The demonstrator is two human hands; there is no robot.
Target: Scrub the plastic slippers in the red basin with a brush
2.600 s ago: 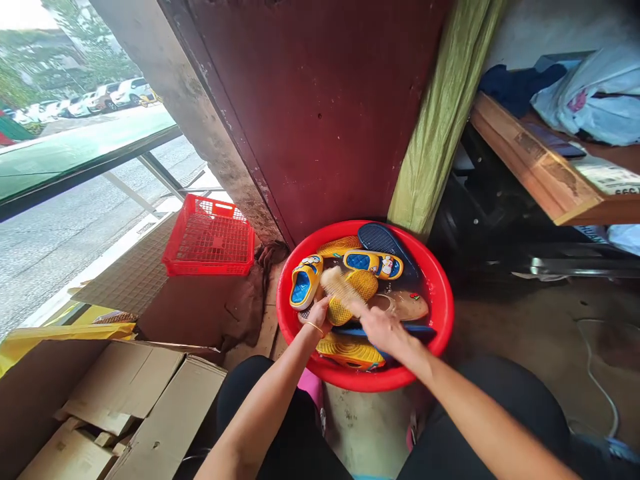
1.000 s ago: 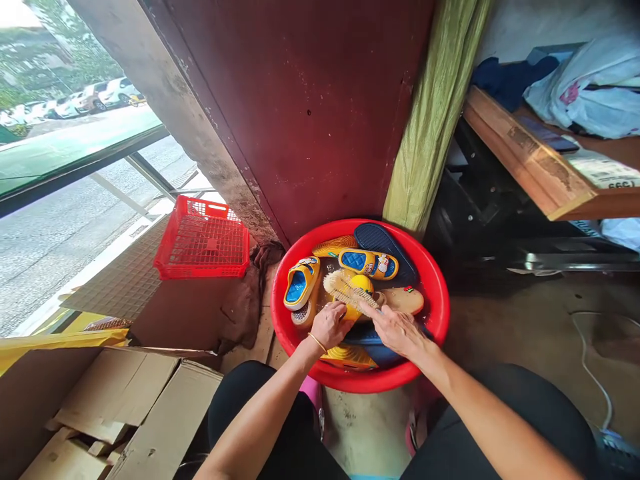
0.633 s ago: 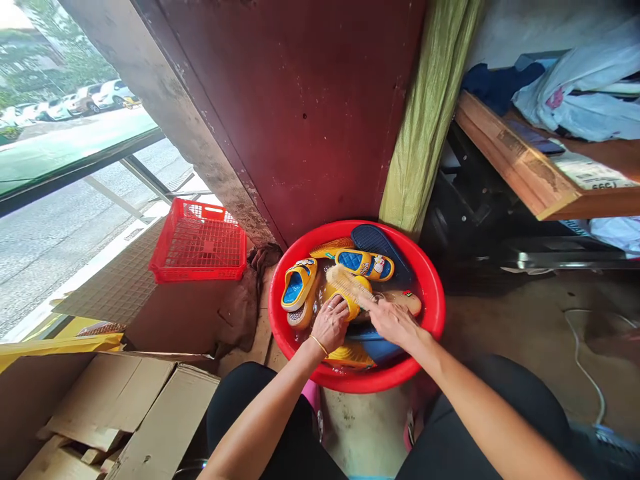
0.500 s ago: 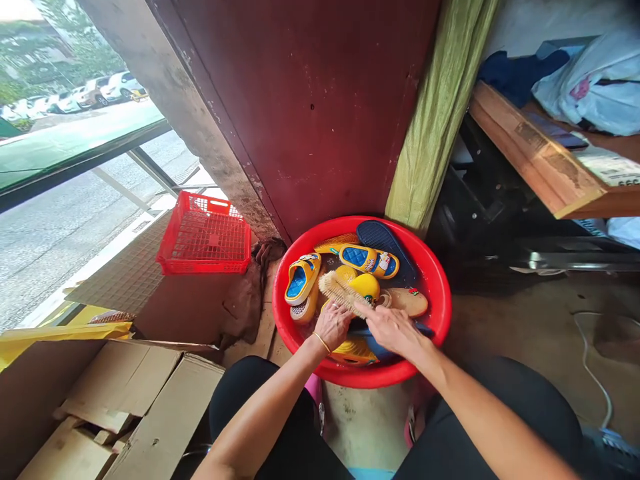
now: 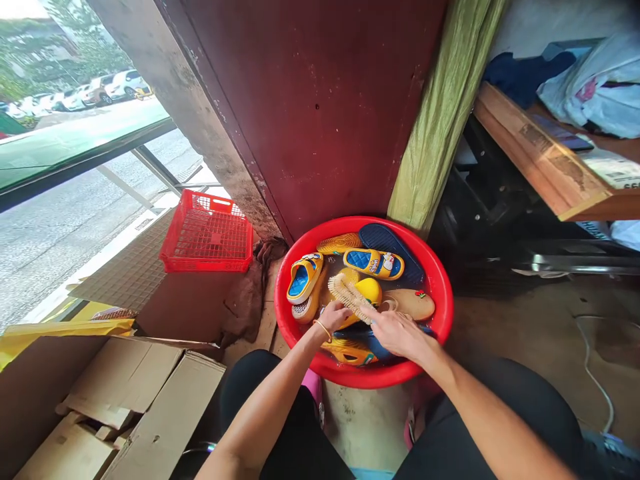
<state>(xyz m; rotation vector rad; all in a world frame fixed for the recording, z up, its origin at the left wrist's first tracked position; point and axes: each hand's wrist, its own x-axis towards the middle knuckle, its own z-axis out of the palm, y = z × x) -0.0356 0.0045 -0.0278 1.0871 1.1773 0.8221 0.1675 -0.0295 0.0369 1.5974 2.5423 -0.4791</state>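
Note:
A red plastic basin [image 5: 440, 287] on the floor holds water and several slippers. My left hand [image 5: 333, 315] grips a yellow slipper [image 5: 369, 290] in the middle of the basin. My right hand [image 5: 400, 333] holds a scrub brush [image 5: 349, 298] whose pale bristles rest against that slipper. Around it lie a yellow-and-blue child's sandal [image 5: 304, 277] at the left, another one [image 5: 375, 263] at the back, a dark blue slipper [image 5: 387, 240] against the far rim and a tan sole [image 5: 413, 303] at the right.
A red mesh basket [image 5: 207, 233] sits on the floor to the left, beside a brown rag [image 5: 247, 300]. Cardboard boxes [image 5: 115, 400] fill the lower left. A dark red wall [image 5: 325, 100] and a green curtain [image 5: 433, 120] stand behind the basin. At the right a wooden shelf [image 5: 545, 160] carries bags.
The brush has moved back and forth over the yellow slipper, which my left hand has turned from sole-up to its smooth side. The view shifted slightly.

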